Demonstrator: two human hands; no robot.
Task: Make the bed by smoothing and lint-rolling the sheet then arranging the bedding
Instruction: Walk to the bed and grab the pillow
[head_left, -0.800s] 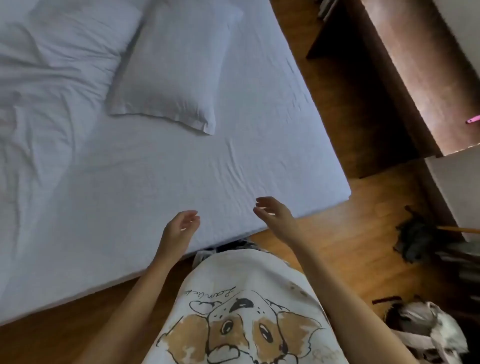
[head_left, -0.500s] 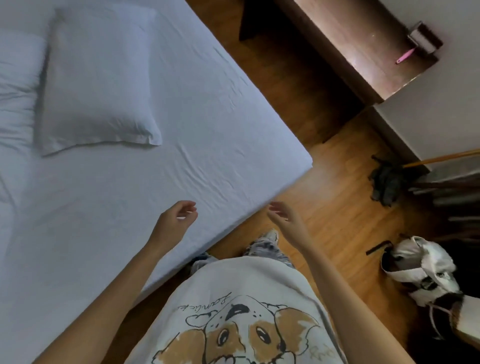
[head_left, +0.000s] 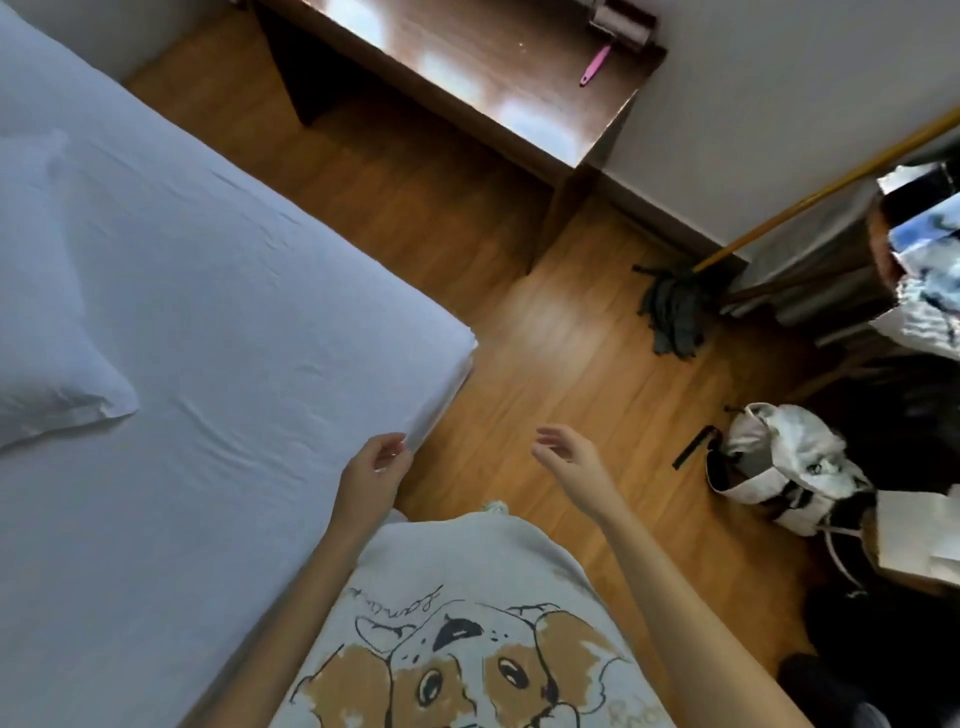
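A white fitted sheet (head_left: 218, 322) covers the bed at the left, with a few shallow creases. A white pillow (head_left: 47, 312) lies on it at the far left. My left hand (head_left: 374, 473) hovers at the bed's near edge with loosely curled fingers, holding nothing. My right hand (head_left: 569, 460) is raised over the wooden floor to the right of the bed, fingers relaxed, also holding nothing. A lint roller (head_left: 621, 23) with a pink handle (head_left: 592, 65) lies on the dark wooden desk (head_left: 467, 73) at the top.
Wooden floor (head_left: 545, 332) runs between bed and desk. A mop (head_left: 675, 312) with a yellow pole leans at the wall on the right. A white bag (head_left: 779, 457) and dark clutter sit at the right edge.
The view has swung right: the bed and pillow slid to the left, and the desk, lint roller and mop came into view. Both hands now sit by the bed's corner and over the floor.
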